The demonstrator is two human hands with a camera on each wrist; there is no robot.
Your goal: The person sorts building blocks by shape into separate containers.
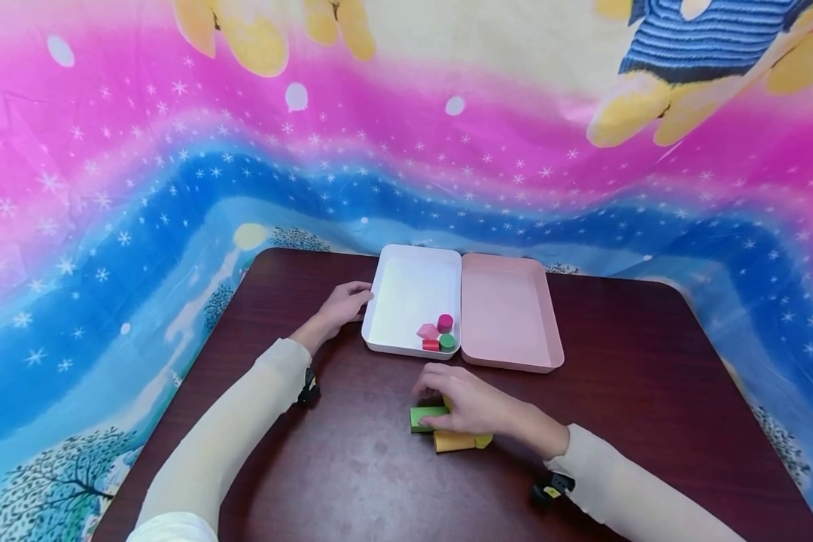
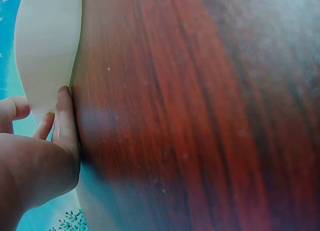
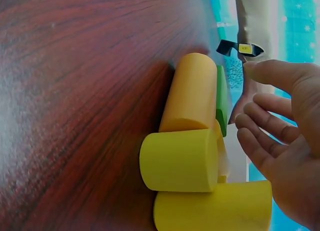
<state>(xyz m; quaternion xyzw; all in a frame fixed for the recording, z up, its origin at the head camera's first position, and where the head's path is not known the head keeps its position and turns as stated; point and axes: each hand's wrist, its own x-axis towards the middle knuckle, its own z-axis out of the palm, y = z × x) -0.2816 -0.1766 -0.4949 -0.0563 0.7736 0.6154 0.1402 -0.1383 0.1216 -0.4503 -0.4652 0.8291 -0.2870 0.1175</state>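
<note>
In the head view my left hand (image 1: 342,306) rests at the left wall of a white tray (image 1: 406,293), its fingertips right at the side. The left wrist view shows those fingers (image 2: 65,116) fairly straight along the tray's pale wall. My right hand (image 1: 477,403) hovers over a group of toy blocks, fingers loosely bent and thumb apart. Under it lie a green block (image 1: 425,418), an orange cylinder (image 1: 454,442) and a yellow block (image 1: 484,441). Seen from the right wrist, yellow cylinders (image 3: 180,161) lie beside the orange one, with a gap between them and the fingers.
Inside the white tray's near right corner sit a magenta cylinder (image 1: 445,324), a light pink block (image 1: 427,331), a red cylinder (image 1: 430,345) and a green cylinder (image 1: 447,343). A pink tray (image 1: 511,309) adjoins it on the right. A patterned cloth hangs behind the dark table (image 1: 352,467).
</note>
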